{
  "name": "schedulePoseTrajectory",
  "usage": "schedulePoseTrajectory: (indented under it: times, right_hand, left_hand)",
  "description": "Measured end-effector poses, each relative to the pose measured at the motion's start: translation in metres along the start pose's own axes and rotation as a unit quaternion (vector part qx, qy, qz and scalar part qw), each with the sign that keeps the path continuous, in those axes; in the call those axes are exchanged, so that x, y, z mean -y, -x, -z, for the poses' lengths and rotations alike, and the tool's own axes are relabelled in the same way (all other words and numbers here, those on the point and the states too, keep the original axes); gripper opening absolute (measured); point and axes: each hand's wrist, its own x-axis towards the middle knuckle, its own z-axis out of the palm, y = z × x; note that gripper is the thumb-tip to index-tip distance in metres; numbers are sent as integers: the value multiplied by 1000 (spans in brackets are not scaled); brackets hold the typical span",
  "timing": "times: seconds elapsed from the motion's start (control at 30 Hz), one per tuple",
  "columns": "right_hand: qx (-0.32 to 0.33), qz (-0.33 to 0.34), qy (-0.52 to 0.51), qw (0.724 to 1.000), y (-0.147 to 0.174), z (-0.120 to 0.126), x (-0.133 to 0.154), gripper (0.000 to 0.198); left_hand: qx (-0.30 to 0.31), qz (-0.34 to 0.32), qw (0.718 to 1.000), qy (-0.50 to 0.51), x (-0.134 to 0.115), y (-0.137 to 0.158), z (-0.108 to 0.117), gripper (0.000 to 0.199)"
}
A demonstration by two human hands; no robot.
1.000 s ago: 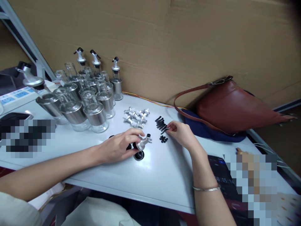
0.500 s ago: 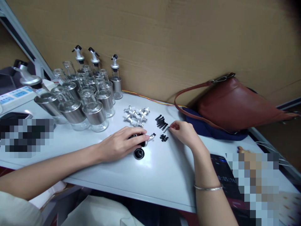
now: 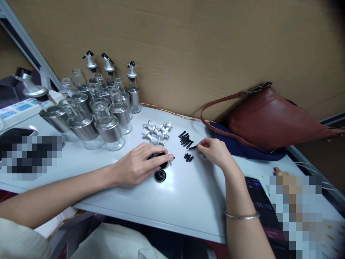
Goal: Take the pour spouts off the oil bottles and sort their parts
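Note:
My left hand rests over the table with its fingers curled round a bottle pourer; only part of its silver spout and dark tip shows past the fingertips. Just below it stands a round black stopper. Thumb and index finger of my right hand pinch the end of a small black lever. Left of those fingertips lies a pile of similar black levers. Small black caps sit in a cluster below the pile. Several silver spouts lie heaped above my left hand.
Glass bottles with steel sleeves crowd the left side, a few topped with pourers. A brown leather bag lies on dark blue cloth at the right. Beside my right forearm is a phone. A power strip sits far left.
My right hand has shifted slightly right, and the lever in its fingers has turned to lie flatter. The spout in my left hand has turned and shows less.

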Motion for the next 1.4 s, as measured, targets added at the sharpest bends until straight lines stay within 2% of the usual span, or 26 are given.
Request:
schedulePoseTrajectory:
  times: [0.17,0.27,0.33,0.37,0.4,0.47,0.5,0.57,0.7,0.8,0.87,0.93,1.03,1.13,1.23,1.3,1.4]
  right_hand:
    - [-15,6,-5,1000,-3,-3,-1,14]
    - [-59,15,-12,998,-2,-5,4,17]
    - [-90,59,-82,991,4,-5,13,24]
    - [-83,100,-141,981,9,-5,19,28]
    - [-49,155,-211,964,15,-4,26,31]
    - [87,262,-305,911,29,-3,41,34]
    - [133,293,-311,894,36,-3,48,33]
    - [162,321,-297,885,45,-3,57,34]
    - [135,321,-274,896,48,-10,62,42]
    - [120,317,-277,899,46,-18,61,46]
    - [108,319,-299,893,46,-22,62,46]
    - [113,312,-337,881,48,-21,63,46]
    - [137,301,-379,864,49,-16,64,46]
    - [137,307,-381,861,49,-12,62,47]
    - [135,304,-372,866,49,-11,61,52]
    - [120,277,-376,876,47,-9,58,56]
    - [48,228,-396,888,39,0,47,58]
  left_hand:
    - [7,17,1000,14,-1,2,0,33]
    - [19,24,999,28,-2,4,-1,40]
    - [27,33,998,39,-1,6,-1,44]
    - [28,39,998,46,-1,6,-2,44]
    - [27,45,997,53,0,6,-2,43]
    - [20,54,996,69,0,5,-3,40]
    - [14,57,995,79,0,4,-3,39]
    - [2,61,993,103,1,2,-2,37]
    - [-14,69,985,155,2,-1,-1,31]
    - [-4,79,985,151,2,1,-3,41]
    - [12,79,988,134,2,3,-4,43]
    - [20,75,989,125,1,4,-5,35]
    - [2,90,989,118,0,2,-3,28]
    - [-11,92,991,99,-1,0,-1,25]
    - [-9,59,996,67,0,0,-1,22]
    - [-18,38,999,29,3,1,0,22]
    - [-56,35,998,-3,9,2,1,19]
